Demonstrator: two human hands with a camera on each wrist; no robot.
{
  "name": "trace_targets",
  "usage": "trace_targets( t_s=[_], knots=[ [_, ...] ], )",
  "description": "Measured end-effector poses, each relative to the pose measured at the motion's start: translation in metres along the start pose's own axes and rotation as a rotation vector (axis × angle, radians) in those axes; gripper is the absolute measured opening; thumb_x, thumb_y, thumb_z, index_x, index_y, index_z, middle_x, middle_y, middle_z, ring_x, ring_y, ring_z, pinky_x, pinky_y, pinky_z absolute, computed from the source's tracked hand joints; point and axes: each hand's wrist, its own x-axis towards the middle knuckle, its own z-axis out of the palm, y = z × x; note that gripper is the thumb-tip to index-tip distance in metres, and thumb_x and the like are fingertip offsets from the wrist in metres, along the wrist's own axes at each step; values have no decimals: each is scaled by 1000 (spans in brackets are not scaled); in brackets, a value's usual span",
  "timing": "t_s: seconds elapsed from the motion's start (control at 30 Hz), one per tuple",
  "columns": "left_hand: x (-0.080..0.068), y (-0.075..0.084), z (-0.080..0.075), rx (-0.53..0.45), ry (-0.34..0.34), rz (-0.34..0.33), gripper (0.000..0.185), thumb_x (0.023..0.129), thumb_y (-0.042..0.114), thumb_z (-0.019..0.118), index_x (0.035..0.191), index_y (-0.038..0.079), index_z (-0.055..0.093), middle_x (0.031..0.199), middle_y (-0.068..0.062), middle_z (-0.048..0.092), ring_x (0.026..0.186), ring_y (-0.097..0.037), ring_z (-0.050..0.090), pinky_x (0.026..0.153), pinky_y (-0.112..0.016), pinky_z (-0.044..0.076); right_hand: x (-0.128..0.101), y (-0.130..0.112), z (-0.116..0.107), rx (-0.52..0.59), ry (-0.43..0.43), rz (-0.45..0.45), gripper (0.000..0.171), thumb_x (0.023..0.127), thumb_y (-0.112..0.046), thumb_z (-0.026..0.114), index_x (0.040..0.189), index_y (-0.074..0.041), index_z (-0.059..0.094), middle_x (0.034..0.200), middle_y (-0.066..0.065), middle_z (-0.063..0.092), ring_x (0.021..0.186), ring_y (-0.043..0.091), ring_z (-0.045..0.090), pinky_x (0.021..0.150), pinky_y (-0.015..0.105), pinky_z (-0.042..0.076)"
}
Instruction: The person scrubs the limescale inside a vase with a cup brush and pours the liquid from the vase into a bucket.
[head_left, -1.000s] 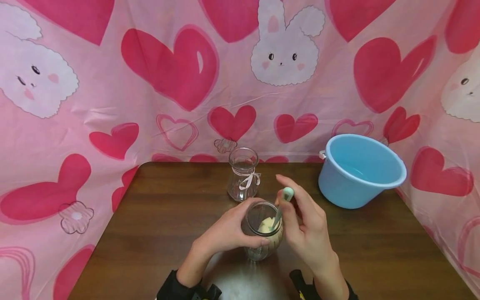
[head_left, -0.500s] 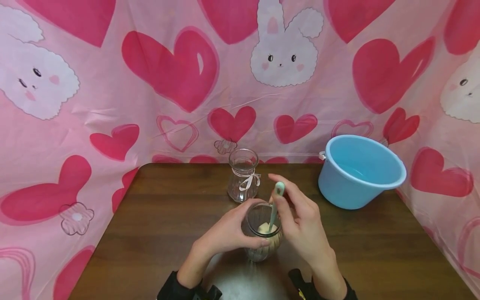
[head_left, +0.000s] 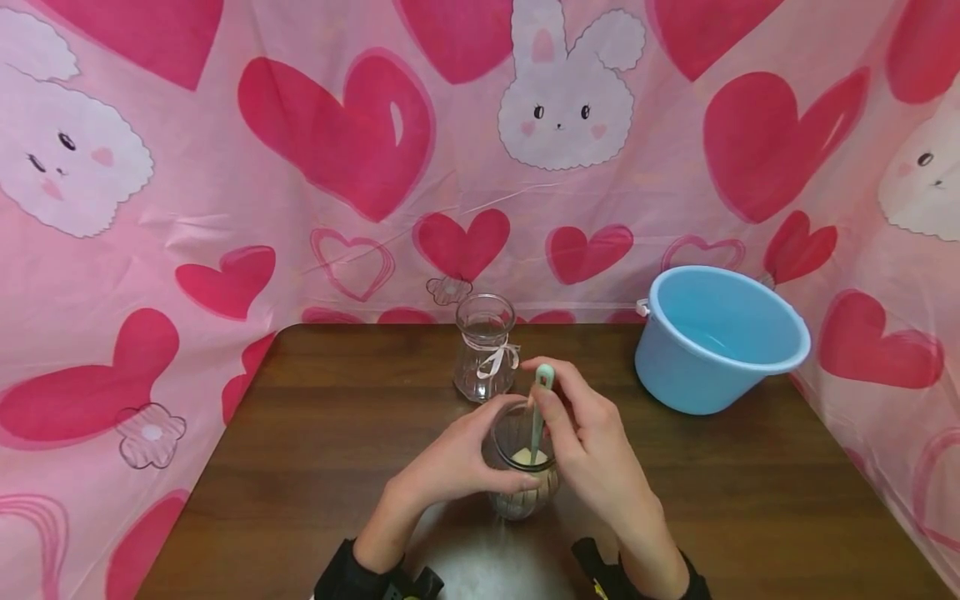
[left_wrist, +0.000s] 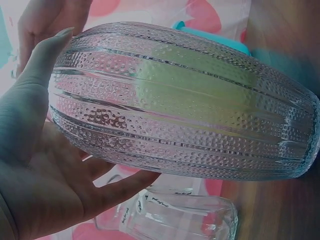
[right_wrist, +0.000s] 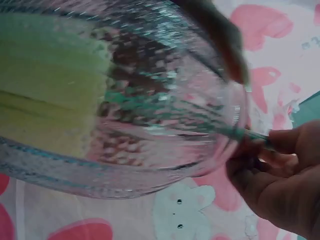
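Right hand (head_left: 592, 450) pinches a pale green brush (head_left: 538, 412) by its handle; head end down in the jar (head_left: 525, 467), hidden by a yellow sponge (left_wrist: 200, 85). Left hand (head_left: 450, 467) wraps the jar, thumb and fingers on ribbed glass. Jar stands near the table's (head_left: 300, 467) front edge, centre. Behind it, a ribboned vase (head_left: 486, 348). Blue tub (head_left: 716, 337) at back right corner. Right wrist view blurred; sponge shape unclear.
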Motion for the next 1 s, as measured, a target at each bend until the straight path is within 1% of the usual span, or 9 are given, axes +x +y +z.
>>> trace_targets(
  t_s=[0.13,0.23,0.33,0.47,0.57,0.63,0.87,0.93,1.0],
  knots=[
    [1,0,1,2,-2,14,82,76,42,92,145,28,51,127,9,66,114,-12,63,100,-40,52,-3,-6,-5,189,166,-135,29,104,8,50,130,2,61,89,8,61,70,17,55,60,26,47],
    [1,0,1,6,-3,17,82,75,41,93,144,29,51,126,9,67,114,-12,64,99,-38,51,-4,-9,-9,298,236,-187,29,103,13,45,128,10,59,89,11,61,71,16,54,60,26,48],
    [1,0,0,3,-6,22,81,75,41,92,144,28,51,127,5,67,115,-17,65,100,-40,52,-4,-8,-10,272,177,-128,26,104,11,47,126,6,59,90,9,61,73,16,56,61,27,50],
    [1,0,0,-14,-7,15,81,76,39,92,145,29,51,130,7,65,117,-18,64,101,-46,52,-3,-3,-8,93,-12,-6,14,106,-1,54,117,-7,61,88,2,60,71,13,59,63,29,54],
    [0,0,0,-17,-6,8,82,76,39,92,146,31,50,132,12,63,119,-14,62,103,-46,51,-1,-1,-6,7,-93,14,7,107,-8,55,110,-12,60,84,-3,59,69,10,60,64,29,55],
    [0,0,0,-17,-3,8,82,76,39,93,146,32,49,131,13,63,118,-13,62,103,-43,51,-1,-1,-6,24,-82,-12,8,107,-6,55,110,-12,60,84,-3,59,69,9,59,64,28,54],
    [2,-1,2,-23,3,22,80,76,42,93,143,31,51,129,9,65,116,-17,64,101,-45,52,-4,-7,-15,265,136,-213,16,103,13,46,109,6,59,89,12,61,70,15,54,61,27,51],
    [2,-1,2,-22,1,18,80,76,41,93,143,31,51,129,9,66,116,-17,65,101,-44,52,-4,-7,-16,234,96,-150,14,104,9,48,109,3,59,90,8,62,71,16,57,62,28,53],
    [2,-1,1,-25,-2,16,81,76,40,93,144,31,51,130,10,65,117,-17,64,102,-44,52,-3,-5,-16,149,-14,-42,10,106,1,52,109,-4,60,91,4,63,73,15,62,66,29,55]
  ],
)
